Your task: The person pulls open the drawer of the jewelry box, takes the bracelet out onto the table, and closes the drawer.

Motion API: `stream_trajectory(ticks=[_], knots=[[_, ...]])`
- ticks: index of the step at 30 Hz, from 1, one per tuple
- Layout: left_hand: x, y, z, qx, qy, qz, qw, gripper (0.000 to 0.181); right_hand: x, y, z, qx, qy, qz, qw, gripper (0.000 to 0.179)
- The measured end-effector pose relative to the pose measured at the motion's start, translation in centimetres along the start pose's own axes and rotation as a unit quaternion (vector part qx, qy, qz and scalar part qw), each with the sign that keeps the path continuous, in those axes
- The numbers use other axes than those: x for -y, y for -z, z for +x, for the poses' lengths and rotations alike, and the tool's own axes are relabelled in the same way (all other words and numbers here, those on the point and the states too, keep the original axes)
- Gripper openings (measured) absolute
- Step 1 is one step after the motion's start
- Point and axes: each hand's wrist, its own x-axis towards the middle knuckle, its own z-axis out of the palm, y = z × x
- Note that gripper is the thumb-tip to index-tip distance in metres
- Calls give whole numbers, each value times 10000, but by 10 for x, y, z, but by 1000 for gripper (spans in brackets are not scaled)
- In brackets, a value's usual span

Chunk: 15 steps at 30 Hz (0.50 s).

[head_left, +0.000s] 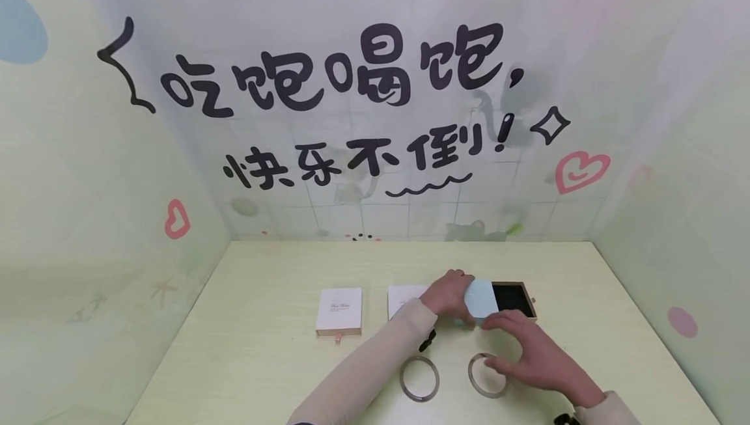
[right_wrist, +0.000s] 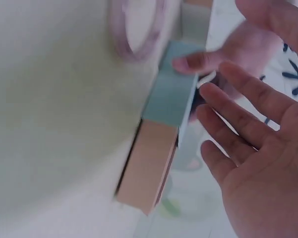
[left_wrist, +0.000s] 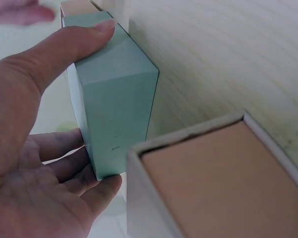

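Note:
A light blue drawer box (head_left: 483,299) lies on the table, its drawer (head_left: 515,300) slid partly out to the right and showing a black lining. My left hand (head_left: 448,293) grips the box's sleeve; in the left wrist view the thumb (left_wrist: 84,42) presses one side and the fingers lie against the opposite one. Just in front of the box, my right hand (head_left: 539,352) hovers with loosely bent fingers and holds nothing. Below it lies a translucent brownish bangle (head_left: 471,376), partly covered by that hand. Another similar bangle (head_left: 402,379) rests to its left.
A white drawer box (head_left: 340,308) with a small pull tab stands at the left. Between it and the blue box sits a second white box (head_left: 401,298), partly behind my left arm. Printed walls (head_left: 375,217) enclose the table (head_left: 263,360) at the back and sides.

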Motion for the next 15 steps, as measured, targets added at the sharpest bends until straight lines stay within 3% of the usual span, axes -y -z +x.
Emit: stream_trajectory(ticks=[3, 9, 15], knots=[[0, 1, 0, -24, -29, 23, 10000, 92, -10, 7, 7, -204, -86, 99, 9997, 52], [-1, 3, 0, 2, -27, -87, 10000, 90, -27, 24, 17, -345, -673, 342, 9966, 52], [0, 1, 1, 65, 50, -85, 9999, 92, -40, 38, 23, -112, -1475, 1003, 9839, 51]])
